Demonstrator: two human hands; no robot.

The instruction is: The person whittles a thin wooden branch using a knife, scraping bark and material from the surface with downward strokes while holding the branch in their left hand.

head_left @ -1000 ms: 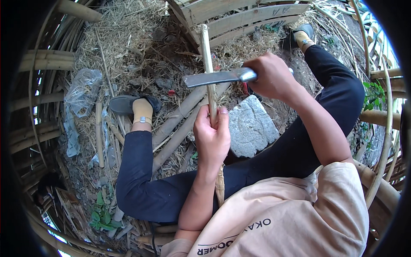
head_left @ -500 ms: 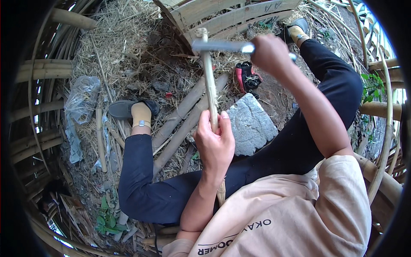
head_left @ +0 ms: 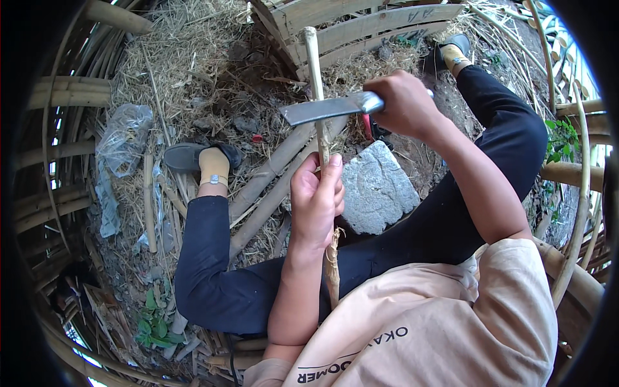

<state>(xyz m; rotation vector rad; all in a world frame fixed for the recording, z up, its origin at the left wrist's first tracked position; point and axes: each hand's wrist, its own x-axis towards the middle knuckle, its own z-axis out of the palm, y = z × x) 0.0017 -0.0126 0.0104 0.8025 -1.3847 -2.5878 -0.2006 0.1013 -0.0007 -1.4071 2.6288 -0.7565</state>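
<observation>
One pale stick (head_left: 314, 68) is being gripped by the left hand (head_left: 316, 198) between the spread legs (head_left: 207, 258), while a flat-bladed knife (head_left: 336, 107) is being held across its upper part in the closed right hand (head_left: 405, 104).

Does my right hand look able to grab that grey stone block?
Probably not without setting down the knife: your right hand grips it, though the stone block lies close by, its top mostly uncovered.

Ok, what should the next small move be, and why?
Perhaps slide the knife toward the far end of the stick: the right hand holds it across the stick, just beyond the left hand, so stroking away from that grip seems safer.
</observation>
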